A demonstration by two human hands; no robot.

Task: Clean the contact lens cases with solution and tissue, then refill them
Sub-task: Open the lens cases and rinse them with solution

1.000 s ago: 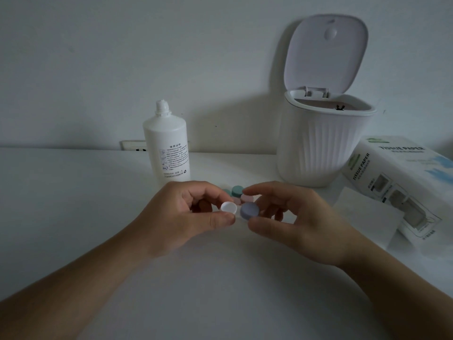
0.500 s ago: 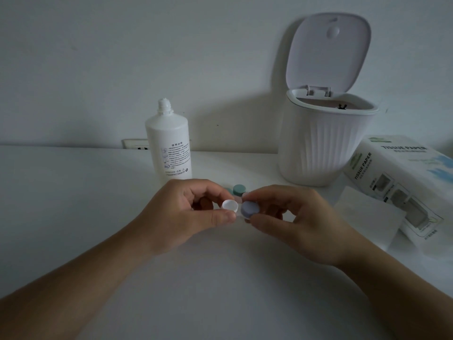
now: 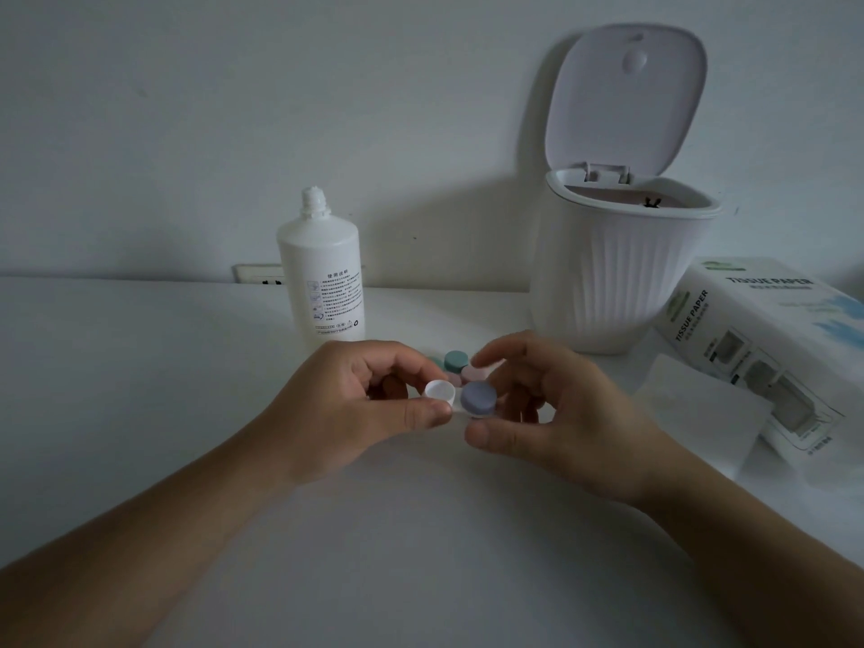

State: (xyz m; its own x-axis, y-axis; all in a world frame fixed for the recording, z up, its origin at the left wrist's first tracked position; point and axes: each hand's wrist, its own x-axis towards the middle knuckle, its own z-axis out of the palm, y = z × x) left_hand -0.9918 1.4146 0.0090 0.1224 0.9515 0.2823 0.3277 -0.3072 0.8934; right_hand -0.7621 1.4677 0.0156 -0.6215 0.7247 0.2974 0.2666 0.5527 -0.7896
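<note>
At frame centre a lens case is held between both hands. Its white-capped end is pinched by the left hand; the blue cap is flanked by the curled thumb and fingers of the right hand, though actual contact cannot be told. Just behind, a second case lies on the table. Farther back, the uncapped bottle stands left of centre, the bin upper right, tissue at right. Leftover solution could be spilled if the cap is twisted off with the case tilted.

Head camera looks down, close (wide-angle), at table.
</note>
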